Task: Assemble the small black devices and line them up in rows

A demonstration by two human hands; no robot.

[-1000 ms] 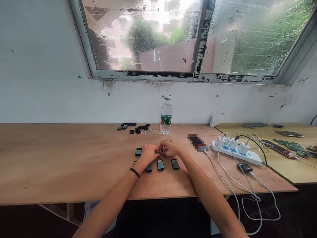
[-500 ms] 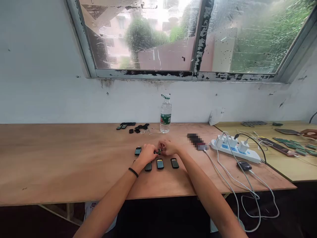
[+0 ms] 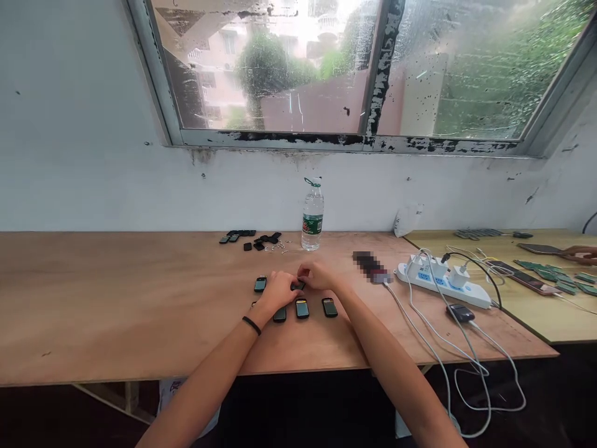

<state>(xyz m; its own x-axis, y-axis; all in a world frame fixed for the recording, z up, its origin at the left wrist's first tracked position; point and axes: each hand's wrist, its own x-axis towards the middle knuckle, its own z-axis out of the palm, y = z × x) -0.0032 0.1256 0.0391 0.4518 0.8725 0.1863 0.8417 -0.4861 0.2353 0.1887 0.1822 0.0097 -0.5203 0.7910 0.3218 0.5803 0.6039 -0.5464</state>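
My left hand point(image 3: 278, 290) is closed around the edge of a small dark device point(image 3: 297, 286), mostly hidden by the fingers. Against its far edge, my right hand point(image 3: 315, 275) has its fingertips pinched together; whatever lies between them is too small to make out. Around my hands lie several small black devices with screens: one device point(image 3: 260, 284) left of my left hand, another point(image 3: 280, 314) partly under my left wrist, a third point(image 3: 302, 308) with a yellow strip on its screen, and one point(image 3: 329, 307) at the right.
Black parts point(image 3: 268, 239) and tiny silvery pieces lie near the wall. A water bottle point(image 3: 312, 218) stands behind my hands. To the right are a power strip point(image 3: 443, 283) with trailing white cables and green circuit boards point(image 3: 545, 272). Another person's hand point(image 3: 581, 254) shows at the right edge.
My fingers have shifted slightly on the small device, which now looks darker and flatter between them. The other person's hand at the right has moved a little left.
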